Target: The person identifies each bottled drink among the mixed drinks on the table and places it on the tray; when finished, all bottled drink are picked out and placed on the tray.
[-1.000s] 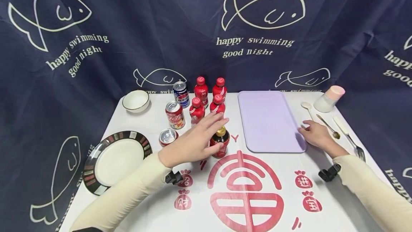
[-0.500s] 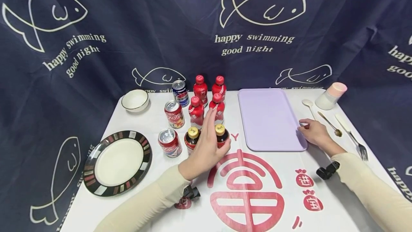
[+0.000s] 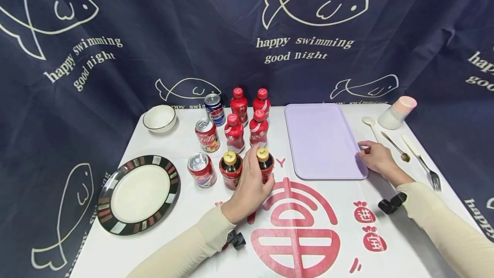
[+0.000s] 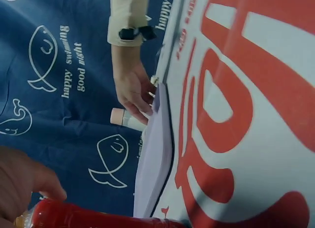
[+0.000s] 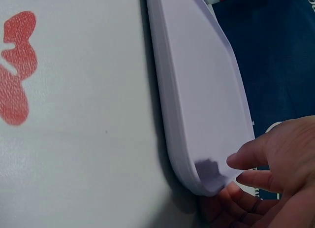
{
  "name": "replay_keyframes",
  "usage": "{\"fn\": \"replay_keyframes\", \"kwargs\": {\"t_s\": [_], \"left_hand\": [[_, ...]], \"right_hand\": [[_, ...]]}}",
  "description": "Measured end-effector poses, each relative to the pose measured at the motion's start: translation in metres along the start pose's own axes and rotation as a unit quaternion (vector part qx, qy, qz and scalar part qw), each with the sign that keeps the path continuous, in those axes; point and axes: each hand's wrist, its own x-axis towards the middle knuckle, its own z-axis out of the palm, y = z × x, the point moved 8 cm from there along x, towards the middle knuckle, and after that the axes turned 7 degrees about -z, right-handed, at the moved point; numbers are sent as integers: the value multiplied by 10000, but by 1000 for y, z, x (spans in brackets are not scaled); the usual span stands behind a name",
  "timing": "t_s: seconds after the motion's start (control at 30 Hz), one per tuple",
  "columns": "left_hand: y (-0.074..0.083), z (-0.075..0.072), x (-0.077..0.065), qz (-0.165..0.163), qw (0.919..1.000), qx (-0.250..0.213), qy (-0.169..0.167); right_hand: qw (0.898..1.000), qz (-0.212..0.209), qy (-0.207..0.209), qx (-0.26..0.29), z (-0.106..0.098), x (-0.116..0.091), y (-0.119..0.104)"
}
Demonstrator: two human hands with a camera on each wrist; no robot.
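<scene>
Bottle (image 3: 268,167), gold-capped, left of the tray (image 3: 324,143), is cupped by the left hand (image 3: 248,193), grip closure unclear; the tray's edge is pinched by the right hand (image 3: 379,161). Grasping seems in hand; firm closing is apparently needed next.

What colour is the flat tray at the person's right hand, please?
The tray is pale lilac; the head view shows it best.

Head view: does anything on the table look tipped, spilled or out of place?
Nothing looks spilled or tipped. Cans and bottles stand upright, including the gold-capped bottle in the left hand. The pink-topped container seems to lean right, but looks roughly upright in the left wrist view, so probably lens distortion.
</scene>
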Motion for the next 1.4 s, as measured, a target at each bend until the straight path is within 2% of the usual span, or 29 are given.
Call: {"fn": "replay_keyframes", "kwargs": {"t_s": [0.23,0.5,0.73,0.93,1.17,1.4], "left_hand": [[3,0,3,273,9993,60,260],[5,0,7,326,9980,-525,161],[12,-1,15,408,9927,-1122,140],[23,2,33,410,9866,-1575,68],[37,16,58,541,9858,-1580,181],[47,37,87,309,9872,-1544,253]], "right_hand": [[9997,-107,194,-74,-7,1,1],[9996,-142,250,12,-11,0,2],[9998,-10,137,142,-7,-1,6],[9995,27,197,224,-7,-1,7],[9956,338,-1,878,-1,0,15],[9918,544,-99,1155,0,3,13]]}}
